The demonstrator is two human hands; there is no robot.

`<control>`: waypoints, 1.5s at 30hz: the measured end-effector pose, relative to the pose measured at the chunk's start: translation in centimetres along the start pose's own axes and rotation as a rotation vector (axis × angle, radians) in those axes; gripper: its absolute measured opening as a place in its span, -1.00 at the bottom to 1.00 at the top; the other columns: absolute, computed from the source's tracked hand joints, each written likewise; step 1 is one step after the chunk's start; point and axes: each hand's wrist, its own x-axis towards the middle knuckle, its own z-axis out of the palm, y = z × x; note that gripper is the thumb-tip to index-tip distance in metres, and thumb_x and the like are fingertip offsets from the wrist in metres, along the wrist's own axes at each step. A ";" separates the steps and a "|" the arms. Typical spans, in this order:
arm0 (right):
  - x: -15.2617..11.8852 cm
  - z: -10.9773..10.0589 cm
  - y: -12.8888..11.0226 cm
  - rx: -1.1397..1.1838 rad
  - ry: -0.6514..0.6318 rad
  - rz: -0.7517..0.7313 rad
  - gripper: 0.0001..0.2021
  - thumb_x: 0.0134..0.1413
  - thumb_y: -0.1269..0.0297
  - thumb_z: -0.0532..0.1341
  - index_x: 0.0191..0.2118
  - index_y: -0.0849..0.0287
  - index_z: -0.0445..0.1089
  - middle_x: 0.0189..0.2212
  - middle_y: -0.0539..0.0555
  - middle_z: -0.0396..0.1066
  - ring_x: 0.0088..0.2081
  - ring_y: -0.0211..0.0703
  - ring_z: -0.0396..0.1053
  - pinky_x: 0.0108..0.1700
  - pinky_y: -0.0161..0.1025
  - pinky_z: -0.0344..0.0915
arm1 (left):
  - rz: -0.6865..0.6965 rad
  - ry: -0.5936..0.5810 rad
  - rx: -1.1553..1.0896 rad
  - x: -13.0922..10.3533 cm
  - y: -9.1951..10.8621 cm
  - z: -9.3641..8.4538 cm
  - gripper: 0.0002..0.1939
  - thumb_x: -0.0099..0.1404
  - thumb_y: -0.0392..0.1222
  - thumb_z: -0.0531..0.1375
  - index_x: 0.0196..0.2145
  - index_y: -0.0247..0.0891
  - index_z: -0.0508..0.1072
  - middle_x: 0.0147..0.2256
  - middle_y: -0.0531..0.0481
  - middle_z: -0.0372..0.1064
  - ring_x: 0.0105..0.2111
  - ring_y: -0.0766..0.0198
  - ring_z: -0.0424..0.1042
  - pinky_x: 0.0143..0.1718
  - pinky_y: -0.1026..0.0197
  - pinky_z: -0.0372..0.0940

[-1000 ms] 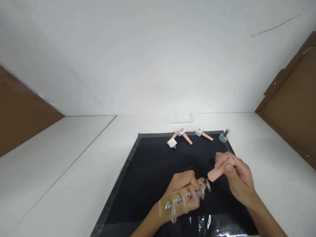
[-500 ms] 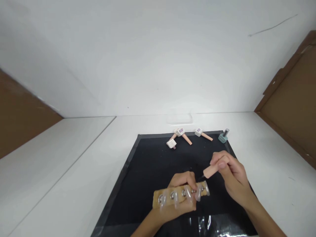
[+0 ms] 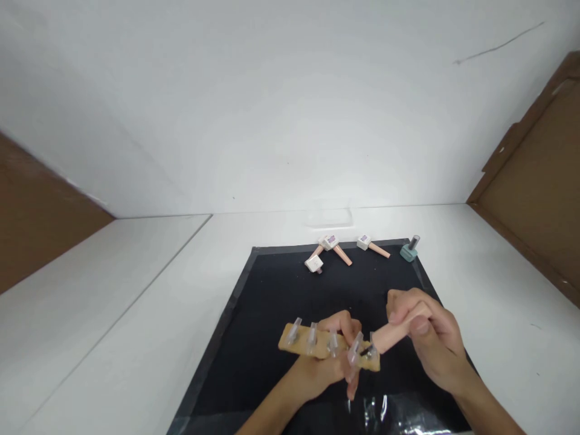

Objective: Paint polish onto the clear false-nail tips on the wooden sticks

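1. The tan strip (image 3: 321,345) is held by the left hand (image 3: 322,371), whose fingers are closed around it from behind and below; five clear tips (image 3: 312,338) are carried along it.
2. The strip's long axis is laid crosswise, from left to right, with its right end slightly lower in view.
3. A pinkish cap (image 3: 392,335) is pinched between thumb and fingers of the right hand (image 3: 430,341), just beyond the strip's right end; that end is the nearer one to this hand.
4. The cap's long axis is slanted down and leftward, so that its dark brush (image 3: 366,350) is pointed at the strip's right end, among the last two clear tips. Whether a tip is touched cannot be told.
5. Beyond the strip, well apart from it, white bottles (image 3: 364,242) and a teal bottle (image 3: 408,252) are set along the black mat's (image 3: 267,290) far edge.
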 end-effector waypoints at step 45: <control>-0.2 0.3 0.9 0.344 0.021 0.203 -0.83 0.10 0.18 0.28 -0.41 0.09 0.31 -0.51 -0.06 0.17 -0.52 -0.29 0.16 -0.49 -0.34 0.16 | -0.171 -0.060 -0.226 0.1 0.4 0.6 -0.58 0.07 -0.15 0.36 -0.52 -0.27 0.12 -0.56 0.18 0.21 -0.77 0.62 0.10 -0.82 0.52 0.21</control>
